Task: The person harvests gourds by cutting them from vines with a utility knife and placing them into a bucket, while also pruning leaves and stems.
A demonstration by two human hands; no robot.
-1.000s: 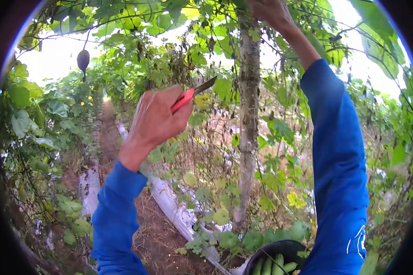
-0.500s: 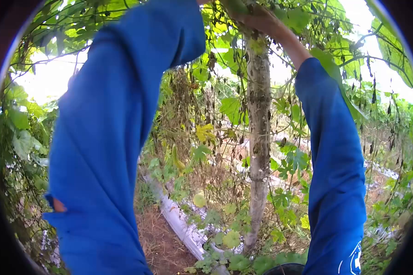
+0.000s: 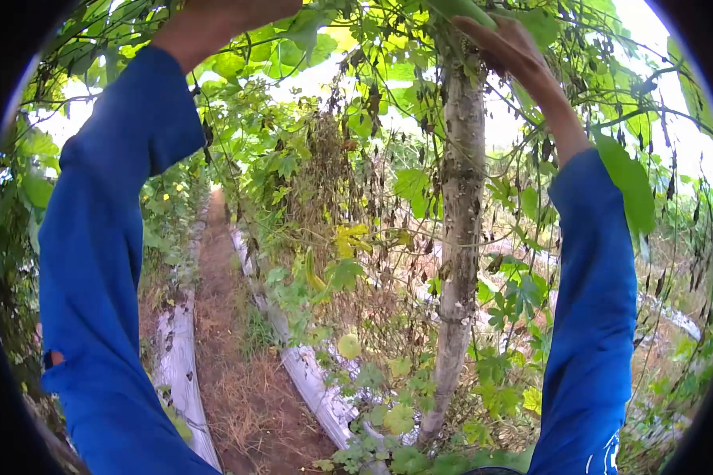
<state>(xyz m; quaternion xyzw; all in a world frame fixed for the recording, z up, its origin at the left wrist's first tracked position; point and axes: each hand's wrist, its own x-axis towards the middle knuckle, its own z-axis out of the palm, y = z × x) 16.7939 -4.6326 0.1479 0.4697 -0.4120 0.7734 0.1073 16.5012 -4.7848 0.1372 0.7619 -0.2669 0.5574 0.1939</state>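
blue sleeves [image 3: 95,261] rise on both sides, the left one torn. the right hand [image 3: 519,49] has its grip wrapped round a long green gourd [image 3: 463,9], which slants up and left from the fingers, past the top edge. the left hand [image 3: 226,20] is cut off there; i cannot tell its grip. behind stands a pale post [image 3: 461,206]; farther off, a dirt path [image 3: 222,372] runs between plastic strips [image 3: 178,356].

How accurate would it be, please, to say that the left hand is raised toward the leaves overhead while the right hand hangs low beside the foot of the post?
The right hand is misplaced there: the head view shows it raised too, by the upper part of the post. The left hand is indeed raised toward the leaves overhead.
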